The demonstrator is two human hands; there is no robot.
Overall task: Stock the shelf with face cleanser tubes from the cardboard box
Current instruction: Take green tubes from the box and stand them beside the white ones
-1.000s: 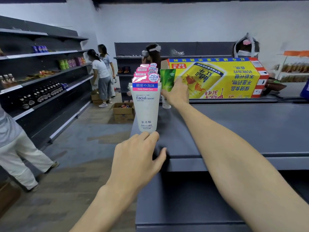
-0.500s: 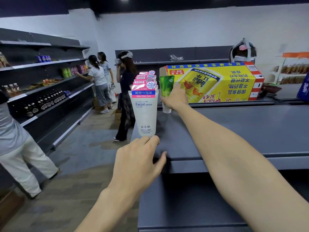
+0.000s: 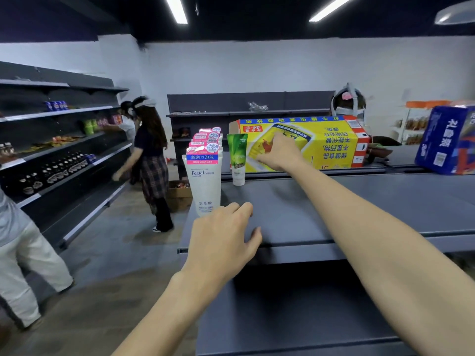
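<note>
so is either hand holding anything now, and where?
Nothing held. Right hand is open beside the green upright tube; left hand rests on the grey shelf edge.

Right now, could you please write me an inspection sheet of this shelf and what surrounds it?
Surface: dark grey metal shelf, mostly bare.
Job's things: row of white face cleanser tubes with pink-and-blue bands upright at the shelf's left edge; green-and-white tube upright beside them, standing free.
Clutter: yellow printed cardboard box along the back; blue carton far right.
Hands: left hand resting on the shelf's front edge at the front tube's base; right hand empty, at the yellow box.
Cables: nothing seen.
Surroundings: stocked wall shelves left; other people in the aisle.
</note>
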